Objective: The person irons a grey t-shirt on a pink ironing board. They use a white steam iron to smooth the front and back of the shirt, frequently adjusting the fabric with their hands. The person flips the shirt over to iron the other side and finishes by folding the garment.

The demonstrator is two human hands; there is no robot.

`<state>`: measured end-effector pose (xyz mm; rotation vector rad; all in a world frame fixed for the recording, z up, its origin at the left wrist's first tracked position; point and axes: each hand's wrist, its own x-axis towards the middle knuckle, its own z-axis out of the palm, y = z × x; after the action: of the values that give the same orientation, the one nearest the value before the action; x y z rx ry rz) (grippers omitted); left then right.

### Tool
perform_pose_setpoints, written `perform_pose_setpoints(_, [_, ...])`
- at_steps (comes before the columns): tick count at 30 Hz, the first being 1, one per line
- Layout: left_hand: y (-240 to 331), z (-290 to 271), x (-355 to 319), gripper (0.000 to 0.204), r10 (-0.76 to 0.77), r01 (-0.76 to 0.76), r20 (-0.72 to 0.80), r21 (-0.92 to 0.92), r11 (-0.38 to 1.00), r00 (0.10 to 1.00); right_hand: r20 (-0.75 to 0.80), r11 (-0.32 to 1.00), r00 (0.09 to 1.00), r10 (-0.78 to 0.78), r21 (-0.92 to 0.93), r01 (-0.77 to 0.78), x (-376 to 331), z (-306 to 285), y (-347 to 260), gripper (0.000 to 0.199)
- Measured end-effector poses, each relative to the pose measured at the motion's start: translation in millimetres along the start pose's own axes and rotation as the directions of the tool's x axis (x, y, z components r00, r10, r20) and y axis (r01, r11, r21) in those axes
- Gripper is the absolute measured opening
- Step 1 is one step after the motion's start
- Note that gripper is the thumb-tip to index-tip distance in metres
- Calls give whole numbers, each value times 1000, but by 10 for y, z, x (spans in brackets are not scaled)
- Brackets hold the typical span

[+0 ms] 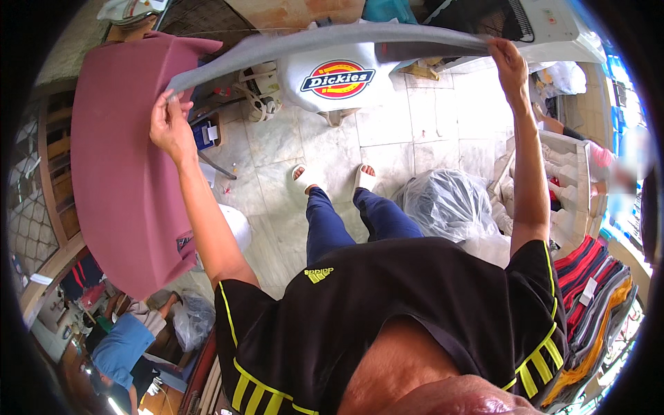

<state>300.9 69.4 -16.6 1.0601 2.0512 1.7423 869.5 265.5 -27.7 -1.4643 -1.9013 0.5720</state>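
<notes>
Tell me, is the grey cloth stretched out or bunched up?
Stretched out: the grey cloth runs in a long band from the left hand to the right hand. Whether it's doubled, I can't tell.

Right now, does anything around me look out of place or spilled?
A small red scrap lies loose on the pale tiled floor, right of the draped maroon cloth, looking like stray litter. No spill shows.

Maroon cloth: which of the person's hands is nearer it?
Left. The left hand overlaps the right edge of the maroon cloth in view; the right hand is far off to its right.
</notes>
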Motion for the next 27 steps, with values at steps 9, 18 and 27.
perform_pose_setpoints(9, [-2578,504,-1057,15,-337,331,-8,-174,927,941,44,968,969,245,38,-246,-1546,1874,2037,12])
perform_pose_setpoints(18, [-3647,751,-1449,17,-630,611,-33,-205,764,776,66,968,966,251,8,-252,-1920,2539,2402,15])
perform_pose_setpoints(27, [-3958,881,-1530,53,-870,706,153,-657,264,469,202,466,632,749,518,-718,-1871,2537,2145,25])
